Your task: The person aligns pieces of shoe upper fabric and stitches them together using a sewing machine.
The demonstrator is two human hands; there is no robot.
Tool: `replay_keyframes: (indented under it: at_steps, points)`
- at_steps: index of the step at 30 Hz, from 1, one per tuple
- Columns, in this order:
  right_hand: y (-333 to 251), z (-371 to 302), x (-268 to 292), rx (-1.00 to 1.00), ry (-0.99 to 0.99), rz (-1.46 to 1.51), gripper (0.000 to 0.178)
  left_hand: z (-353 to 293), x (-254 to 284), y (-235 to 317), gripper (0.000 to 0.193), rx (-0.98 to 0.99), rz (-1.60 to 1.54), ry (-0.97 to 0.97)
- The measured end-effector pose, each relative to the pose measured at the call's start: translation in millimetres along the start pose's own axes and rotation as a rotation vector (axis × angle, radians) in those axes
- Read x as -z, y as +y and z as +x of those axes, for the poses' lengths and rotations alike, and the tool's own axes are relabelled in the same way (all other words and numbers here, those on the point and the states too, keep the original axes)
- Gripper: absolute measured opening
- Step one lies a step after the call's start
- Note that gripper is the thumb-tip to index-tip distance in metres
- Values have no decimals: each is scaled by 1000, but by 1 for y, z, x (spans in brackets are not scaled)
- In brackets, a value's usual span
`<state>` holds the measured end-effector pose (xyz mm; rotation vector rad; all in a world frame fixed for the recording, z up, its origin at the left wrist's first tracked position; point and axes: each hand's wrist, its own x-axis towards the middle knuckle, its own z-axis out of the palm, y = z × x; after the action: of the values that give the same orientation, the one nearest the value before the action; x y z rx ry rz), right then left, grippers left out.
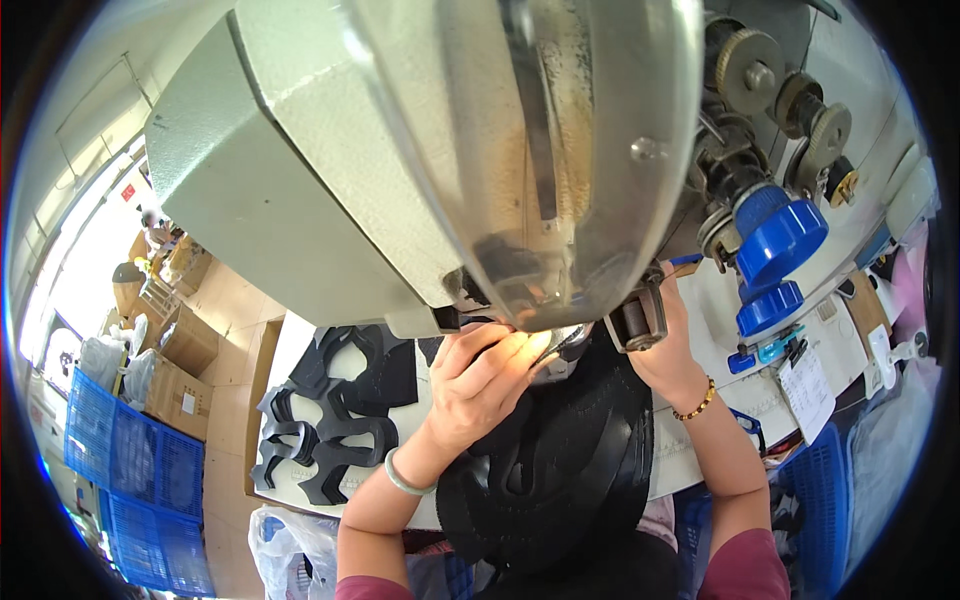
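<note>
A large pale grey-green sewing machine (290, 190) fills the upper middle, with a clear plastic guard (600, 170) over its needle area. Close under the guard, my left hand (480, 385) is closed, thumb and fingers pressed on the edge of a black shoe upper piece (560, 450) in the lit spot. More of this black material hangs over the table edge into my lap. My right hand (665, 350) reaches up at the right side of the needle area; its fingers are mostly hidden behind the machine's metal parts. The needle itself cannot be made out.
Several cut black pieces (345, 400) lie on the white table at left. Blue spool holders (780, 245) and tension knobs sit at right, above a paper slip (806, 392). Blue crates (135, 450) and cardboard boxes (180, 385) stand on the left floor; another person is far off.
</note>
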<state>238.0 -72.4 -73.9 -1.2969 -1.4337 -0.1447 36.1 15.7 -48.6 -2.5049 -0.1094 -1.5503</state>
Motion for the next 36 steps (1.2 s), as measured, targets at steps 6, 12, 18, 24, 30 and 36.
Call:
replay_keyframes:
  at_steps: [6, 12, 18, 24, 30, 36]
  points:
    - [-13, 10, 1, 82, 4, 31, 23, 0, -1, -2, 30, 9, 2, 5]
    - [-15, 12, 4, 44, 17, 55, 26, 5, 4, 6, 27, -7, 77, -22]
    - [-12, 11, 19, 271, -52, -300, 25, 11, 11, 13, 25, -16, 154, -75]
    - [-19, 18, 33, 385, -122, -362, 27, 7, 10, 14, 27, -2, 148, -73]
    - [-30, 18, 39, 432, -212, -313, 19, 3, 10, 13, 31, -23, 180, -94]
    - [-51, 13, 44, 436, -238, -327, 20, -2, 4, 6, 34, -24, 150, -62]
